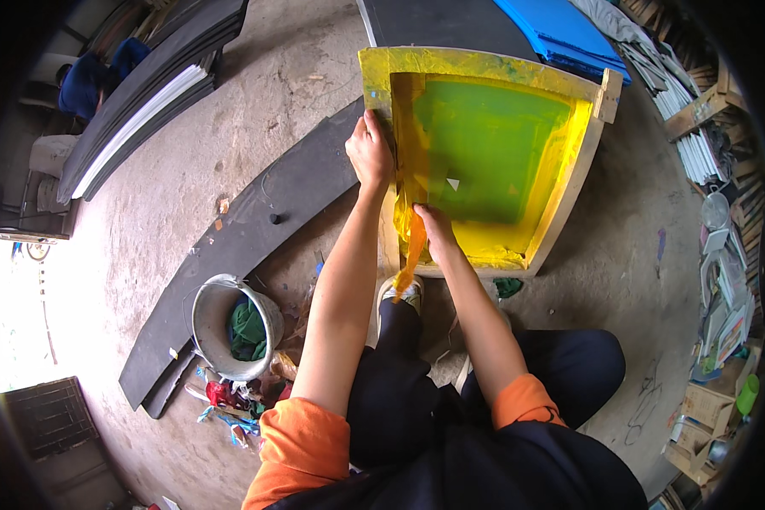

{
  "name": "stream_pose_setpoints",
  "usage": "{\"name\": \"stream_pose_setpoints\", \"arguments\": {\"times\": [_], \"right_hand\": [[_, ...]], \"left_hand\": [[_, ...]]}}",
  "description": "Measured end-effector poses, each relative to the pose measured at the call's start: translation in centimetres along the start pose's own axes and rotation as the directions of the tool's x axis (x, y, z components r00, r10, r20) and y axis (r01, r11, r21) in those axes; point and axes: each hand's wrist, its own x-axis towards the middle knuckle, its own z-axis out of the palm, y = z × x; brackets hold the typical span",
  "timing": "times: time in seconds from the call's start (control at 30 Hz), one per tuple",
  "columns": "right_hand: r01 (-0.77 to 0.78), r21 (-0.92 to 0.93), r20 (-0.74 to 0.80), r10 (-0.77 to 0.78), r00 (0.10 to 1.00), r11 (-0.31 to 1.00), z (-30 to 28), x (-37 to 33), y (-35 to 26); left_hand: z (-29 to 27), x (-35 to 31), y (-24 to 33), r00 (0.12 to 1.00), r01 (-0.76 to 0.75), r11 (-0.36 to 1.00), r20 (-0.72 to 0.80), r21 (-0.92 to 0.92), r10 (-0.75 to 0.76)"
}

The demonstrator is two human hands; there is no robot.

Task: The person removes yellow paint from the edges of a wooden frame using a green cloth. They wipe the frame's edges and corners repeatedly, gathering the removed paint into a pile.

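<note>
I note a wooden frame [476, 64] with green mesh [497, 140] at the person's twelve o'clock; the left hand [371, 153] is clasped on its edge, near the frame's own nine o'clock. The right hand [436, 233] pinches an orange strip [414, 246] near the frame's seven o'clock corner. At the person's ten o'clock, a grey bucket [211, 327] contains crumpled green cloth [248, 330].

The left arm [342, 297] is stretched toward the yellow frame [476, 64], whose left edge is clasped by the left hand [371, 153]. The right arm [482, 316] is extended, the right hand [434, 229] held pinched over the frame's lower-left area. Below the frame, the right knee [597, 374] is bent.
</note>
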Motion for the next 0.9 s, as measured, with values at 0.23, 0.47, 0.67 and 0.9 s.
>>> {"name": "stream_pose_setpoints", "arguments": {"times": [0.23, 0.47, 0.67, 0.9], "right_hand": [[-0.041, 0.091, -0.229, 0.061, 0.972, 0.995, 0.5, 1.7, -1.4], [-0.024, -0.194, 0.012, 0.027, 1.000, 0.981, 1.8, -0.5, -5.0], [0.258, -0.457, -0.065, -0.321, 0.945, 0.851, 0.4, -0.9, -4.7], [0.401, -0.626, -0.115, -0.588, 0.801, 0.669, -6.3, -9.5, -0.6]], "left_hand": [[0.6, -0.1, 0.6, 0.997, 0.036, 0.999, 0.061, 0.023, -0.037], [-0.1, 0.1, 0.0, 1.000, -0.003, 1.000, -0.017, 0.022, 0.003], [1.0, -0.1, 0.8, 1.000, 0.025, 0.998, -0.012, 0.050, -0.024], [0.2, 1.5, -1.8, 0.991, 0.123, 0.989, -0.053, 0.078, -0.120]]}}
